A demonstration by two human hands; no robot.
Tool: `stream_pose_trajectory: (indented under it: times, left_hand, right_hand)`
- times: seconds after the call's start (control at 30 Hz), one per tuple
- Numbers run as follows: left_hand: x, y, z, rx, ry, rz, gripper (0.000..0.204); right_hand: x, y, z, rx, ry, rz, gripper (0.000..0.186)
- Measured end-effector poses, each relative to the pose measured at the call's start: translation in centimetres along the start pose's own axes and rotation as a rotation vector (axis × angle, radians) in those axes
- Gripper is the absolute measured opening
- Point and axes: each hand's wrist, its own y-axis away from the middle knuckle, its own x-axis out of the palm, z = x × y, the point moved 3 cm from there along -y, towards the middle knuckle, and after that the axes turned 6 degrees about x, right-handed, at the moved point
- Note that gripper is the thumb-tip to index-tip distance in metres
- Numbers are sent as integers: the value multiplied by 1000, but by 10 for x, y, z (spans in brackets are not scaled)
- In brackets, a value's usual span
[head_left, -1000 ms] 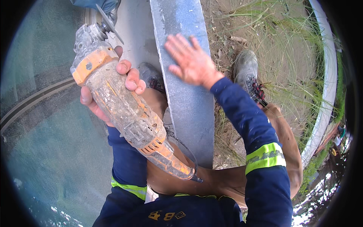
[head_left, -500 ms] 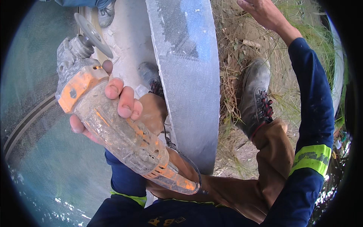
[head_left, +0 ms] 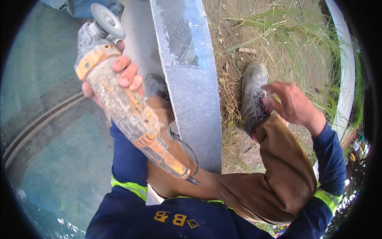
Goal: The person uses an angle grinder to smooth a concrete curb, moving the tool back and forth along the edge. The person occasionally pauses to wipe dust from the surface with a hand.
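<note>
My left hand [head_left: 126, 71] is wrapped round the body of a dusty orange-and-grey angle grinder [head_left: 119, 99], raised on the left. Its disc [head_left: 108, 22] points up toward the far side, and its rear handle slants down to a black cord [head_left: 193, 159] over my lap. Between my legs runs a long grey slab [head_left: 193, 91] with a rough left edge and a bluish patch at its far end; the grinder is apart from it. On the right, my right hand [head_left: 294, 102] hangs with bent fingers and thumb apart, holding nothing, near my right shoe [head_left: 254, 95].
A dusty green glass-like panel [head_left: 47, 131] with a dark strip [head_left: 45, 119] fills the left. Right of the slab lie dry soil and grass [head_left: 274, 44], bounded by a pale curved edge [head_left: 345, 71]. Another person's blue-clad leg [head_left: 89, 7] shows at the far left.
My right hand has come down and nearer from the far right to beside my right shoe. The grinder, still in my left hand, appears slightly farther up and to the right.
</note>
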Motion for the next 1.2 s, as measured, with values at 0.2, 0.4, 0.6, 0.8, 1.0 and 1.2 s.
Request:
stream_pose_trajectory:
  times: [0.2, 0.4, 0.6, 0.8, 1.0, 1.2]
  left_hand:
    - [-5, 7, 9, -165, -41, -31, 106]
    - [4, -18, 37, -50, -117, -373, 88]
    - [-4, -34, 55, -63, -144, -450, 71]
    - [-9, -30, 55, -39, -110, -451, 63]
    - [-5, -29, 53, 53, -93, -421, 55]
    - [-3, -29, 49, 62, -99, -432, 55]
  right_hand:
    - [82, 46, -68, 282, -202, 165, 36]
    - [95, 28, -80, 287, -274, 164, 37]
    - [103, 25, -80, 278, -267, 99, 38]
    - [106, 28, -86, 288, -284, 60, 38]
    - [105, 28, -84, 326, -232, 90, 37]
    - [110, 29, -82, 334, -237, 75, 37]
